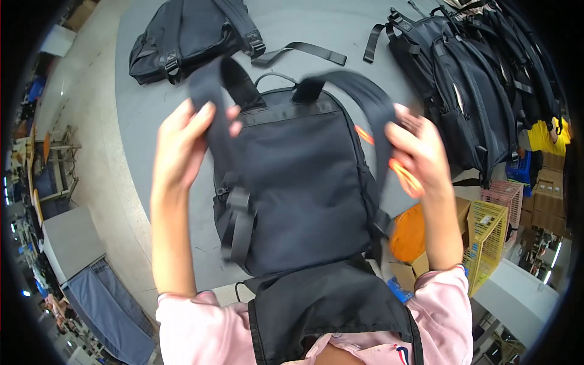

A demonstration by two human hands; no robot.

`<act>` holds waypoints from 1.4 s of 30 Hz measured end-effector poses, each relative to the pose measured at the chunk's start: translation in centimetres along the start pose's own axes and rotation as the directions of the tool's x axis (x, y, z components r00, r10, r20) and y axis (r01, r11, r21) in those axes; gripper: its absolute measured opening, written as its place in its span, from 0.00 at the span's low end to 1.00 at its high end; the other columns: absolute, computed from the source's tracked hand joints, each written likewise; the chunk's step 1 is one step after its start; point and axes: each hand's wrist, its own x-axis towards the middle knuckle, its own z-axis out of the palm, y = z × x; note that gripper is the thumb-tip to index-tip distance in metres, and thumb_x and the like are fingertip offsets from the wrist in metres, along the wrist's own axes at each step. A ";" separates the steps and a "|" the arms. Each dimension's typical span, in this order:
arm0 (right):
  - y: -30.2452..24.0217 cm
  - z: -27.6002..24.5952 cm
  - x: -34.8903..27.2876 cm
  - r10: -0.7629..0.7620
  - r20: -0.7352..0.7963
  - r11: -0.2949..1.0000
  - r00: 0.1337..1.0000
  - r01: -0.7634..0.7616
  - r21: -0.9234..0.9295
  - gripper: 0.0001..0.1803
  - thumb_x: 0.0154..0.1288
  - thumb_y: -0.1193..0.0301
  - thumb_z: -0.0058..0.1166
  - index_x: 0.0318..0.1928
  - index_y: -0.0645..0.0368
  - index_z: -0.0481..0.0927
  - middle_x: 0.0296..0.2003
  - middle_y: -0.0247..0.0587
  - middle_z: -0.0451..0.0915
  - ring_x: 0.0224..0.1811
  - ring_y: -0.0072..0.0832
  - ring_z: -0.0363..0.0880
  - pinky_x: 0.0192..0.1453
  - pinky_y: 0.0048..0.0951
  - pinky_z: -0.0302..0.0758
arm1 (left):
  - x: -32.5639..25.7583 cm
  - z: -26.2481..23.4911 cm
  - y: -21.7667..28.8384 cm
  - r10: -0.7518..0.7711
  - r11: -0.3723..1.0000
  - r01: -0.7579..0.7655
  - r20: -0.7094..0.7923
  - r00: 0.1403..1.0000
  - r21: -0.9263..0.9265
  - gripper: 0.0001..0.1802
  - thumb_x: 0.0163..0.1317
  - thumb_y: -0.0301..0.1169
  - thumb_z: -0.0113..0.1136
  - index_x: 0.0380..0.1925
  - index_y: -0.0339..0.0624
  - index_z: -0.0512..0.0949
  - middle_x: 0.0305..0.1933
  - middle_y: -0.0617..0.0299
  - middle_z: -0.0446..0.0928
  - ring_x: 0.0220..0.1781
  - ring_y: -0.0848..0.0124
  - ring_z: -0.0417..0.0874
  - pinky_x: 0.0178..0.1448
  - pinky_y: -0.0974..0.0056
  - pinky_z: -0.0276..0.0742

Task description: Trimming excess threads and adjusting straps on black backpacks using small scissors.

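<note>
Head view shows the black backpack (298, 194) on the counter (310, 24), left hand (184, 139) pinching the left strap (220, 143) and right hand (420, 149) pinching the right strap (378, 112), apparently to keep both clear of the back panel (301, 146).

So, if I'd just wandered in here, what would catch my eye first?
Probably the black backpack in the middle, its shoulder straps lifted by the left hand and the right hand. Next, a bright orange loop stands out at the right hand, though blur hides what it belongs to. Then more dark backpacks crowd the upper right, with a yellow crate below them.
</note>
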 end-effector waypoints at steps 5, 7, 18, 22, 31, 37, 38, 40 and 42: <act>11.5 -3.3 6.3 -0.012 -0.268 0.979 0.963 -0.043 -0.198 0.10 0.59 0.70 0.60 0.28 0.57 0.72 0.17 0.23 0.64 0.16 0.10 0.59 0.20 0.15 0.58 | 6.5 -2.7 -9.5 -0.229 0.968 0.237 -0.097 0.969 0.083 0.12 0.65 0.31 0.53 0.41 0.33 0.75 0.40 0.55 0.81 0.39 0.69 0.83 0.44 0.63 0.81; 12.5 -2.3 5.7 0.034 -0.303 0.979 0.952 -0.092 -0.182 0.09 0.59 0.71 0.60 0.30 0.58 0.73 0.20 0.24 0.66 0.18 0.11 0.60 0.21 0.14 0.60 | 6.0 -3.1 -9.8 -0.241 0.966 0.250 -0.128 0.962 0.060 0.12 0.66 0.32 0.53 0.40 0.33 0.76 0.40 0.55 0.81 0.38 0.69 0.83 0.44 0.64 0.81; 7.7 2.5 3.7 -0.730 -0.091 0.517 0.677 0.461 -0.721 0.04 0.58 0.84 0.55 0.33 0.64 0.77 0.29 0.34 0.73 0.23 0.16 0.70 0.28 0.19 0.68 | 4.6 -2.6 -7.6 -0.259 0.913 0.306 -0.196 0.946 0.268 0.23 0.60 0.47 0.60 0.37 0.34 0.78 0.31 0.60 0.80 0.28 0.74 0.79 0.35 0.70 0.77; 7.6 3.8 4.3 -0.733 0.123 0.410 0.669 0.578 -0.705 0.08 0.55 0.84 0.56 0.37 0.64 0.78 0.27 0.40 0.77 0.25 0.24 0.76 0.31 0.22 0.72 | 4.1 -2.8 -7.3 -0.258 0.917 0.297 -0.171 0.951 0.266 0.23 0.59 0.47 0.61 0.37 0.34 0.78 0.32 0.60 0.80 0.30 0.74 0.80 0.36 0.70 0.77; 10.0 9.0 5.1 -0.180 0.143 0.808 0.973 0.229 -0.543 0.15 0.58 0.74 0.60 0.36 0.61 0.64 0.22 0.38 0.73 0.23 0.24 0.72 0.29 0.24 0.67 | 0.7 0.4 -5.7 -0.237 0.971 0.237 -0.006 0.971 0.012 0.22 0.63 0.47 0.57 0.37 0.35 0.78 0.35 0.61 0.80 0.34 0.77 0.79 0.37 0.71 0.76; 9.1 9.4 3.0 -0.133 0.105 0.966 0.986 0.152 -0.211 0.10 0.62 0.77 0.54 0.40 0.58 0.68 0.20 0.25 0.68 0.13 0.10 0.59 0.15 0.18 0.55 | -7.8 1.5 -6.7 -0.157 0.976 0.146 0.058 0.986 0.163 0.20 0.60 0.44 0.61 0.39 0.36 0.79 0.49 0.56 0.75 0.47 0.68 0.78 0.53 0.61 0.72; 9.0 9.5 2.6 -0.138 0.104 0.964 0.985 0.158 -0.215 0.10 0.62 0.77 0.54 0.40 0.58 0.68 0.20 0.25 0.68 0.13 0.10 0.59 0.15 0.18 0.55 | -9.3 1.7 -7.3 -0.059 0.959 0.024 0.118 0.991 0.282 0.20 0.58 0.42 0.63 0.40 0.35 0.79 0.54 0.54 0.72 0.49 0.67 0.77 0.55 0.60 0.71; 9.2 9.8 1.8 -0.069 0.174 0.985 0.982 0.095 -0.143 0.10 0.62 0.76 0.54 0.42 0.58 0.69 0.28 0.27 0.64 0.12 0.08 0.55 0.13 0.13 0.55 | -11.4 2.4 -7.9 0.216 0.859 -0.250 0.126 0.968 0.447 0.19 0.54 0.38 0.66 0.38 0.33 0.79 0.59 0.54 0.65 0.51 0.66 0.76 0.56 0.60 0.71; 9.3 9.9 0.9 -0.072 0.176 0.986 0.982 0.097 -0.136 0.09 0.63 0.74 0.53 0.44 0.59 0.71 0.26 0.26 0.64 0.12 0.08 0.55 0.14 0.12 0.55 | -12.4 3.1 -7.8 0.298 0.805 -0.330 0.145 0.943 0.493 0.17 0.53 0.33 0.67 0.40 0.33 0.78 0.58 0.54 0.65 0.53 0.68 0.75 0.54 0.63 0.73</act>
